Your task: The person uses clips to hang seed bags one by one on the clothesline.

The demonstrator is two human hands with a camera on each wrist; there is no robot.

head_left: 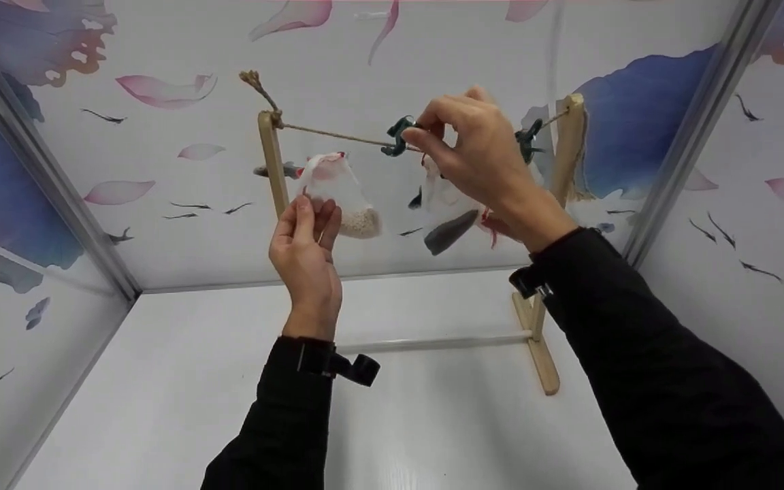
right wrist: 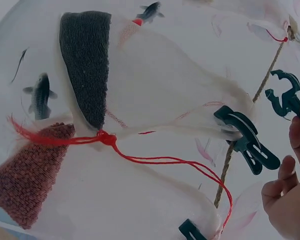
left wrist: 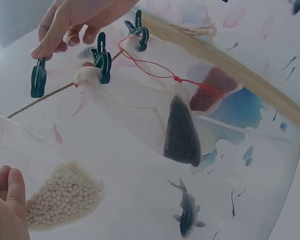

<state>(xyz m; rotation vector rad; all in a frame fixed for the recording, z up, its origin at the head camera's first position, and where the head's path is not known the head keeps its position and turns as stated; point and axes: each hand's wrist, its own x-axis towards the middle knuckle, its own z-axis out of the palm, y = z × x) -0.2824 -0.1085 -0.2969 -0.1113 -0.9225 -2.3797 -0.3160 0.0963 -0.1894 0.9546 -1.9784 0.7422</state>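
Observation:
My left hand (head_left: pixel 310 252) holds the edge of a white translucent drawstring bag (head_left: pixel 334 187) with pale beige beans (left wrist: pixel 65 197) in its bottom. The bag's top is just below the rope (head_left: pixel 337 136). My right hand (head_left: pixel 484 153) pinches a dark green clothes clip (right wrist: pixel 286 95) at the rope, its jaws spread in the right wrist view. Farther right, one bag with black grains (left wrist: pixel 182 132) hangs from the rope by a green clip (left wrist: pixel 103 62). Beside it, a bag with dark red beans (right wrist: pixel 32 175) hangs by another clip (left wrist: pixel 139 34); its red drawstring (right wrist: pixel 107 138) dangles.
The rope runs between two wooden posts, the left post (head_left: pixel 271 163) and the right post (head_left: pixel 569 143). A crossbar (head_left: pixel 439 342) and a wooden foot (head_left: pixel 543 367) stand on the white table (head_left: pixel 160 395). Printed panels (head_left: pixel 188 41) with metal-coloured corner strips enclose the space.

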